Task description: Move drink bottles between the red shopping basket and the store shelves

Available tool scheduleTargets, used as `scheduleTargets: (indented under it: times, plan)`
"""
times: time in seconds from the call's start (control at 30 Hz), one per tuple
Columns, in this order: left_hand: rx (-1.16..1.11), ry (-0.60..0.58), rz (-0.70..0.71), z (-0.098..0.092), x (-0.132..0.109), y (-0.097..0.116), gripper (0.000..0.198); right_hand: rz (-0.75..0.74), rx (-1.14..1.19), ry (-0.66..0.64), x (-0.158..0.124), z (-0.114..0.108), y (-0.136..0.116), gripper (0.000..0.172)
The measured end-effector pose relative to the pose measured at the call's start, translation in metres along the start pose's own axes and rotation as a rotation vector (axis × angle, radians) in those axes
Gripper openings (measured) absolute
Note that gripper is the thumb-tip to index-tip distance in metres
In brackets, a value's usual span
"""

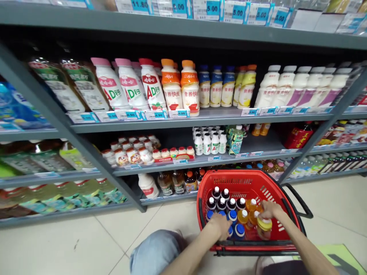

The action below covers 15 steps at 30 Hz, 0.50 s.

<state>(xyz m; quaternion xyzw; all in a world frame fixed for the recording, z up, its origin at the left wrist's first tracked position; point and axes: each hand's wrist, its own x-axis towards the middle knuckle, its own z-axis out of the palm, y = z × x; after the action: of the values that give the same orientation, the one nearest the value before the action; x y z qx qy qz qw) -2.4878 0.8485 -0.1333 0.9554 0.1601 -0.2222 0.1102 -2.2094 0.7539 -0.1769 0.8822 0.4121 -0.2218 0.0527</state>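
A red plastic shopping basket [272, 191] stands on the tiled floor before the drink shelves. Inside it stand several bottles with black-and-white, blue, orange and yellow caps. My left hand [220, 226] reaches into the basket's near side, fingers curled down over a blue-capped bottle [239, 230]. My right hand [268, 210] is closed around the top of a yellow-capped bottle [264, 227] at the basket's right. Both forearms come in from the bottom edge.
Grey shelving [183, 124] holds rows of milk and yogurt drinks, small bottles and tea bottles with price tags. The basket's black handle [299, 201] hangs to the right. My knee [156, 252] is at the bottom, a green floor mat [342, 259] at bottom right.
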Motion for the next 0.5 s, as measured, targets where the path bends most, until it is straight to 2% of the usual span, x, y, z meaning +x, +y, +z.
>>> scheduleTargets:
  times: [0.1, 0.23, 0.3, 0.4, 0.5]
  plan:
    - [0.016, 0.067, 0.008, 0.003, 0.001, -0.004, 0.047, -0.076, -0.021, 0.030, -0.011, -0.020, -0.008, 0.027]
    - [-0.030, 0.241, 0.025, 0.002, 0.002, -0.008, 0.070, -0.224, 0.097, 0.180, -0.032, -0.048, -0.027, 0.026]
    - [-0.110, 0.317, 0.009, 0.001, 0.003, -0.011, 0.085, -0.324, 0.250, 0.256, -0.042, -0.059, -0.040, 0.024]
    - [-0.271, 0.389, -0.051, -0.002, 0.004, -0.014, 0.105, -0.454, 0.541, 0.297, -0.054, -0.071, -0.059, 0.021]
    - [-0.436, 0.497, -0.136, -0.006, 0.002, -0.016, 0.109, -0.556, 0.887, 0.199, -0.063, -0.081, -0.071, 0.021]
